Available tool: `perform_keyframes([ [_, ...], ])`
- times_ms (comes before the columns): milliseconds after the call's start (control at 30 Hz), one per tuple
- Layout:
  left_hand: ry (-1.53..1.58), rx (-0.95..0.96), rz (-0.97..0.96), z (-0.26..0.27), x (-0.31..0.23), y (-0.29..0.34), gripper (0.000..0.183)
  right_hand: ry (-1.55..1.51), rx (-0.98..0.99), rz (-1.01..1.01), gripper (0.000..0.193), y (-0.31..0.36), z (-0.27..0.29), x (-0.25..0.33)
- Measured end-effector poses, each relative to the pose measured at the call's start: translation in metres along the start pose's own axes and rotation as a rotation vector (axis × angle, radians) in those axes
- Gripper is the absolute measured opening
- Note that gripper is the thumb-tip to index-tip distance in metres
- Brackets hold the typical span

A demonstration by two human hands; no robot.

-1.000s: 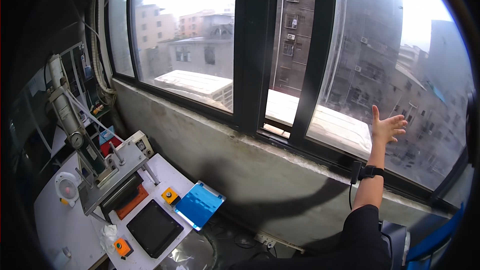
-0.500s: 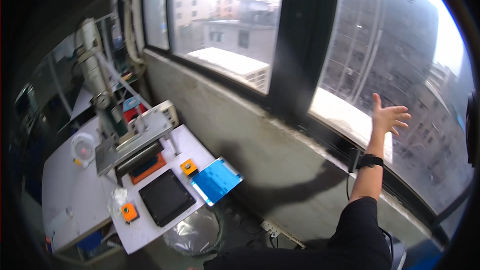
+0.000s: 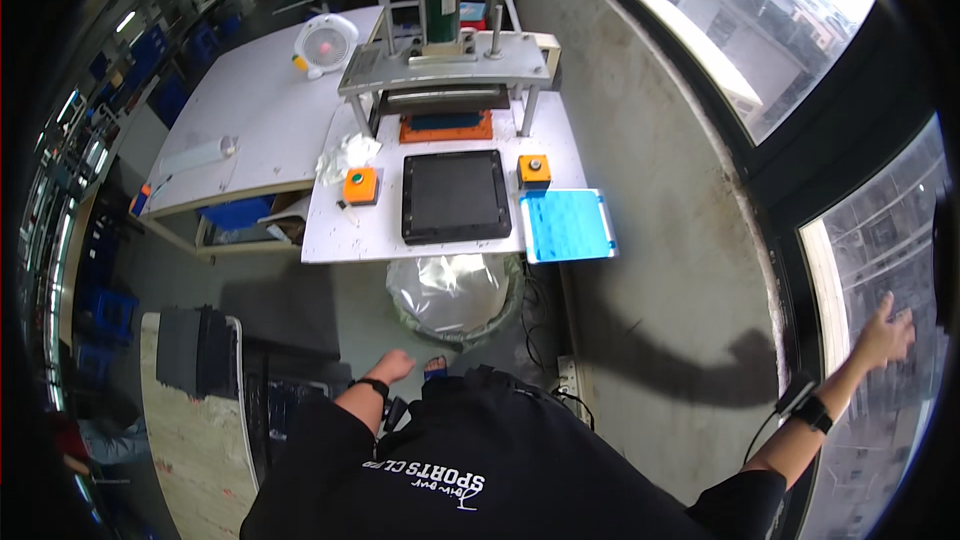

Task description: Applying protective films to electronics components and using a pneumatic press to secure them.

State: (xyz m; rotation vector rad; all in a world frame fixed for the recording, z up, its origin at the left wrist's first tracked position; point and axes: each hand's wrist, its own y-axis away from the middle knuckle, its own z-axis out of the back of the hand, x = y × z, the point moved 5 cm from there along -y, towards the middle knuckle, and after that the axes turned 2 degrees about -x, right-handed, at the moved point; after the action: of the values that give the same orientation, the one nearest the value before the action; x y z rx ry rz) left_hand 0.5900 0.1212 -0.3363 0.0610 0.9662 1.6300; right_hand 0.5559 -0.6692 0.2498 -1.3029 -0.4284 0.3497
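Observation:
My right hand (image 3: 884,336) is raised at the far right, in front of the window glass, with its fingers spread and nothing in it. Low in the middle, my left hand (image 3: 394,366) hangs over the floor, its fingers curled in and no object showing in it. Both wrists wear dark bands. Ahead, a white table (image 3: 330,235) carries a flat black square tray (image 3: 456,197). To the right of that tray, a bright blue panel with pale edges (image 3: 570,226) sticks out past the table's right edge. Neither hand touches these things.
A press (image 3: 440,65) with a gauge stands over an orange block (image 3: 420,130). Two orange button boxes, left (image 3: 361,186) and right (image 3: 534,172), flank the tray. Under the front edge sits a lined bin (image 3: 450,295). A fan (image 3: 326,44) stands on the side table (image 3: 240,100).
The view has swung right and down, so the table now sits upright in the middle. My left hand has come into view. My right arm stays stretched out, now lower in the picture.

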Motion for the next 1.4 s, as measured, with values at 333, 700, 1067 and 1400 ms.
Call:
perform_keyframes([
  [333, 0.500, -0.195, 0.033, 0.004, -0.024, 0.082, 0.033, -1.380, 1.605, 1.059, 0.022, 0.464, 0.167, 0.245],
  [700, 0.943, -0.325, 0.417, 0.050, 0.065, 0.124, 0.027, -1.243, 1.982, 1.308, 0.030, 0.586, 0.284, 0.333],
  [1067, 0.785, -0.099, 0.170, 0.194, 0.009, 0.004, 0.025, -0.857, 1.318, 0.762, 0.045, 0.490, 0.162, 0.373],
  [1400, 0.798, -0.072, 0.079, 0.183, -0.037, -0.034, 0.022, -0.548, 1.519, 1.104, 0.057, 0.524, 0.150, 0.369],
])
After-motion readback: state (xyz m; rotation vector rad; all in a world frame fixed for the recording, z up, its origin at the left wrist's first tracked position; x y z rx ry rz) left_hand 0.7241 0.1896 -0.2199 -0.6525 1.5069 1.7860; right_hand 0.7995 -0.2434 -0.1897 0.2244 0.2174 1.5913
